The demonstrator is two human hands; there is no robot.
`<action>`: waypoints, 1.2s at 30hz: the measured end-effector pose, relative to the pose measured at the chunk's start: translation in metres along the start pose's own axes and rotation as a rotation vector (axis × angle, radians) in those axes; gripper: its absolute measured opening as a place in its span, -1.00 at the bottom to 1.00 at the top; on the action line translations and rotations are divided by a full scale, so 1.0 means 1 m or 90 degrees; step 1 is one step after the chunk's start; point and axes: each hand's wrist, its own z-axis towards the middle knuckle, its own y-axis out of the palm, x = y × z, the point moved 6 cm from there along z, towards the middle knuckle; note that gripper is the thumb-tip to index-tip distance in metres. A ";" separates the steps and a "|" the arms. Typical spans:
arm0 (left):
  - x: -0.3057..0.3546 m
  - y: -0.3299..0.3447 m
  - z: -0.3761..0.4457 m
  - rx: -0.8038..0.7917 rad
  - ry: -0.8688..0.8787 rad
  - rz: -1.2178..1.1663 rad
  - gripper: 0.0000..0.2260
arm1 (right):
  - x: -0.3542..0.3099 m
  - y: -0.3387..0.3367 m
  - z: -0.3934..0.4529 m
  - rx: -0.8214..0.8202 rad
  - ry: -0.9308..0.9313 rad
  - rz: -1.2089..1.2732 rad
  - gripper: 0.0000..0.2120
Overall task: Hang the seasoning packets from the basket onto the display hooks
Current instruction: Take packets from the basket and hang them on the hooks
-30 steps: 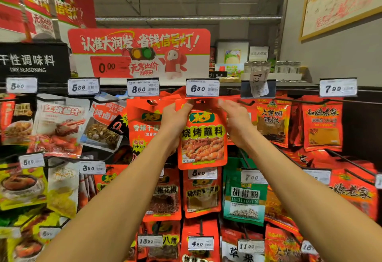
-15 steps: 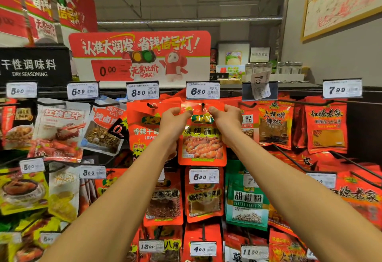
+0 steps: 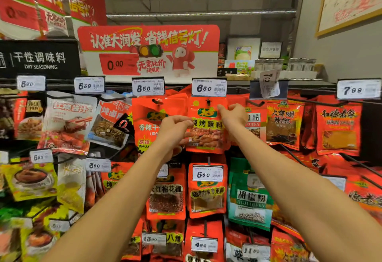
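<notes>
Packet (image 3: 206, 125) hangs upright on its hook (image 3: 208, 102) between both hands, left hand (image 3: 175, 127) pinching its edge, right hand (image 3: 233, 115) curled at its upper corner.

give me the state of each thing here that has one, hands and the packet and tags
red barbecue packet: hanging on its hook under the 6.80 tag, hole threaded
left hand: fingers curled, pinching the packet's left edge
right hand: fingers curled at the packet's upper right edge
hook: loaded, its tip showing through the packet's hole
7.00 price tag: tilted, loose in its blue holder
6.80 price tag: upright, straight
</notes>
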 end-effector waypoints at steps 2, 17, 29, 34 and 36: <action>-0.001 0.000 -0.004 -0.017 -0.003 -0.023 -0.90 | 0.010 -0.019 -0.007 -0.002 -0.002 0.026 -0.72; -0.069 0.049 -0.123 -0.005 -0.129 -0.071 -0.83 | 0.130 -0.160 -0.125 -0.335 0.123 0.261 -0.87; -0.334 0.088 -0.316 0.061 -0.594 -0.030 -0.86 | 0.426 -0.165 -0.294 -0.472 0.518 -0.002 -0.83; -0.450 0.094 -0.401 0.101 -0.774 -0.010 -0.89 | 0.543 -0.162 -0.390 -0.476 0.683 -0.097 -0.86; -0.500 0.094 -0.435 0.119 -0.836 -0.004 -0.90 | 0.590 -0.163 -0.432 -0.466 0.745 -0.129 -0.87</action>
